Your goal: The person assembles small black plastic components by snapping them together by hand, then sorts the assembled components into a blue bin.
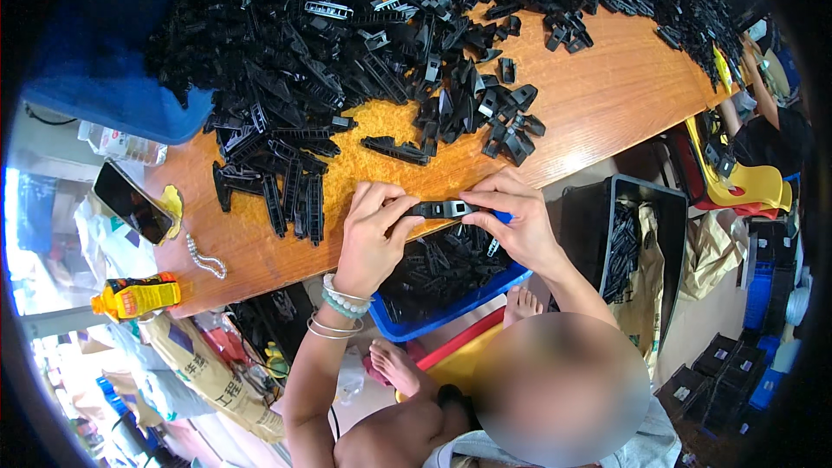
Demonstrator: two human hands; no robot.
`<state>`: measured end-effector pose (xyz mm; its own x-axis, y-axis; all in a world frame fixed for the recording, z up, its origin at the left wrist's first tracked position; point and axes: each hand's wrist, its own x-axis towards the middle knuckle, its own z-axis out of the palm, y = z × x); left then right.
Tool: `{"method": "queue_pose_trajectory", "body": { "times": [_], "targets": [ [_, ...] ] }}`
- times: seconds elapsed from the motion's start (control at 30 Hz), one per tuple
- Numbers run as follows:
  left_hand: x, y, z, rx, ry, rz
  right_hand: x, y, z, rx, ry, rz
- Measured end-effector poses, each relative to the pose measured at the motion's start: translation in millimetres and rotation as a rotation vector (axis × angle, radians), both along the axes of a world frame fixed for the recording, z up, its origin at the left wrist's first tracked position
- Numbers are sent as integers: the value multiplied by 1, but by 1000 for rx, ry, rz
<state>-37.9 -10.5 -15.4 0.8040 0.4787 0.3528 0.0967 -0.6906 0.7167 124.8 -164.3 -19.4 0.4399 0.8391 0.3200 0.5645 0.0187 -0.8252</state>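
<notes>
Between my hands, above the table's front edge, is a long black plastic part (440,209) with small openings along its top. My left hand (373,224) pinches its left end between thumb and fingers. My right hand (511,218) grips the other end, and a small blue piece (502,217) shows at its fingers; I cannot tell what it belongs to. Bracelets (345,302) circle my left wrist. Just beyond my hands lie loose black plastic parts (394,150) on the table. Under them, a blue bin (394,329) holds many black parts.
A large heap of black parts (303,52) covers the far side of the wooden table (598,95). To the left are a phone (132,204), a beaded string (205,258) and a yellow bottle (139,295). A black crate (667,208) stands right, near another person's arm (760,78).
</notes>
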Motion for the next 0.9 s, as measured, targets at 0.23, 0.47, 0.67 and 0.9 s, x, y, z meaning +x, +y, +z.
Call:
{"method": "queue_pose_trajectory", "body": {
  "times": [0.23, 0.47, 0.67, 0.9],
  "targets": [
    [2, 5, 1, 30, 21, -115, -3, 13, 5, -110, -48, 63],
    [24, 27, 12, 296, 24, 42, 22, 50, 18, -35, -609, -32],
    [7, 7, -6, 647, 82, 33, 35, 77, 7, 94, -806, -9],
    [-12, -7, 21, 280, 83, 107, 2, 43, 11, 129, 235, 35]
  ]
}}
